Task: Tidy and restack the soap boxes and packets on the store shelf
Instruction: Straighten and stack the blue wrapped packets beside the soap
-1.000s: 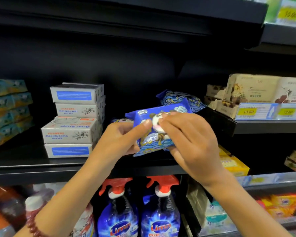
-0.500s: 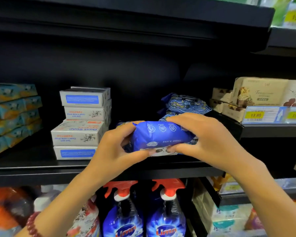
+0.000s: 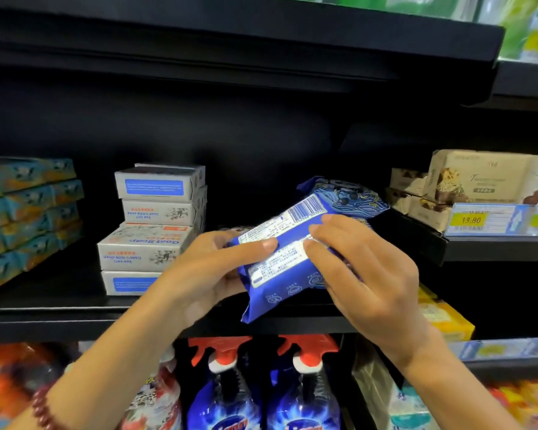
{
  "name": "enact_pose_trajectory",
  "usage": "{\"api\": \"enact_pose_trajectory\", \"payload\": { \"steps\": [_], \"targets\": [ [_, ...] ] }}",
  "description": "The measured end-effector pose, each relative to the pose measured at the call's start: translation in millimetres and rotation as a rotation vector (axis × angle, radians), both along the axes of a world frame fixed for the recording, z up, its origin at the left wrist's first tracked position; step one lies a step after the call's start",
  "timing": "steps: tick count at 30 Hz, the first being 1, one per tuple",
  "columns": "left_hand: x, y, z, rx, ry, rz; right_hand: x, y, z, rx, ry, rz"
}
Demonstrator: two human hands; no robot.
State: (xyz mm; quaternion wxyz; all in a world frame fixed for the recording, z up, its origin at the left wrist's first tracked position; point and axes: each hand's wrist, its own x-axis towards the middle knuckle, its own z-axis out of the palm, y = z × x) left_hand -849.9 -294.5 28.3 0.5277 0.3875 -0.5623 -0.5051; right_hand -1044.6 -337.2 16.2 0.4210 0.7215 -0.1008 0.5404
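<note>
Both my hands hold a blue soap packet (image 3: 280, 287) in front of the black shelf (image 3: 75, 318), its back side with white print and a barcode facing me. My left hand (image 3: 212, 271) grips its left end, thumb on the label. My right hand (image 3: 364, 274) grips its right side, fingers over the top. Behind it, more blue patterned packets (image 3: 351, 197) lie in a loose pile on the shelf. A stack of white goat soap boxes (image 3: 156, 225) stands to the left, its boxes unevenly aligned.
Teal soap boxes (image 3: 25, 218) are stacked at the far left. Beige boxes (image 3: 479, 181) sit on a raised shelf to the right with yellow price tags (image 3: 471, 220). Spray bottles (image 3: 227, 386) with red triggers stand below, yellow boxes (image 3: 444, 321) lower right.
I have turned the blue packet over: its front faced me first, then its edge, and now its printed back with the barcode faces me, tilted up to the right.
</note>
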Motion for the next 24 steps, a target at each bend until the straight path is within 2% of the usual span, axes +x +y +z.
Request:
{"api": "enact_pose_trajectory", "payload": {
  "steps": [2,4,7,11,13,17,22,24],
  "targets": [
    [-4,-1,0,-0.041,0.102,0.087,-1,-4,0,0.037,0.022,-0.019],
    [-4,-4,-1,-0.193,0.091,0.306,-7,-6,2,0.139,0.091,-0.039],
    [-4,-2,-4,-0.536,-0.208,0.598,-18,-3,9,0.352,0.122,-0.048],
    [-7,1,-13,-0.876,-0.506,0.597,-22,1,28,0.542,0.153,-0.115],
    [-10,0,-17,-0.988,-0.563,0.584,-18,2,30,0.620,0.213,-0.106],
    [-9,0,-15,-0.969,-0.557,0.563,-11,3,23,0.604,0.161,-0.036],
    [2,10,-4,-0.693,-0.595,0.400,-10,-4,16,0.239,0.053,-0.001],
    [5,10,2,-0.603,-0.710,0.424,-8,-6,13,0.153,0.051,0.026]
  ]
}}
